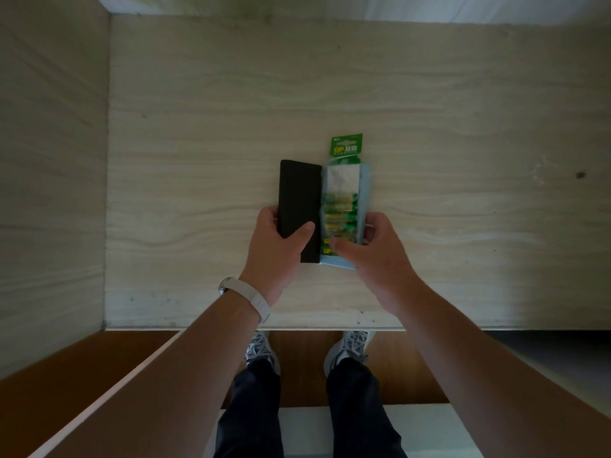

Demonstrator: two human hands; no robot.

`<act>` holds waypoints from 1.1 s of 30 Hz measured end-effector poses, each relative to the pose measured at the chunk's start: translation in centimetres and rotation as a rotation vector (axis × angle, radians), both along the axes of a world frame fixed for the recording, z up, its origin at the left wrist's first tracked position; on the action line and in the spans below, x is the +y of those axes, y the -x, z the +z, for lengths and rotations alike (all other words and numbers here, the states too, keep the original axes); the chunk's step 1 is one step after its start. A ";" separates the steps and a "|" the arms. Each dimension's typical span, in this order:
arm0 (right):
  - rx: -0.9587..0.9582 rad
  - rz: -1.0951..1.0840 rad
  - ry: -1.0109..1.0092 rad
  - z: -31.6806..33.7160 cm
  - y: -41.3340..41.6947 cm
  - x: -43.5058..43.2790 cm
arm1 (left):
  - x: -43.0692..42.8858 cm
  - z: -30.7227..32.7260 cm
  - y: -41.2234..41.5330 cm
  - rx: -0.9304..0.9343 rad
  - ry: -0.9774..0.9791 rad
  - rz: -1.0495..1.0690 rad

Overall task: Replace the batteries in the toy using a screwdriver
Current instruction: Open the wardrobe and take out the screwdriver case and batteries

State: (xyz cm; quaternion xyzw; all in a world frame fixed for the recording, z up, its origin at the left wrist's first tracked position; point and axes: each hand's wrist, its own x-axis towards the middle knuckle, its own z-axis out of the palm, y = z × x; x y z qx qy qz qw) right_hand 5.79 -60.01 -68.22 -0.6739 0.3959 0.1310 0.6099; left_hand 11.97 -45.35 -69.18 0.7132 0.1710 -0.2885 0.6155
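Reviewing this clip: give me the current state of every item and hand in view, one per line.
black case: closed, flat on the table, near end gripped by left hand.
battery pack: lying on a light blue object, its upper part looks empty.
light blue object: under the pack, mostly hidden.
left hand: closed on the case.
right hand: fingers on the pack.

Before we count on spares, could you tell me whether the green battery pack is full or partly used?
Partly used: the green battery blister pack holds batteries only in its near half; the far section looks empty.
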 end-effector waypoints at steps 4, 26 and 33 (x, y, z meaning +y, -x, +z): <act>-0.014 0.002 0.001 1.1 -0.1 0.2 | 0.5 1.2 -0.5 0.022 -0.007 -0.028; -0.208 -0.098 0.064 24.0 2.0 3.7 | 4.8 22.8 -0.4 -0.133 0.168 -0.052; -0.273 -0.101 0.068 30.2 4.8 5.4 | 7.2 28.5 2.4 -0.166 0.220 -0.035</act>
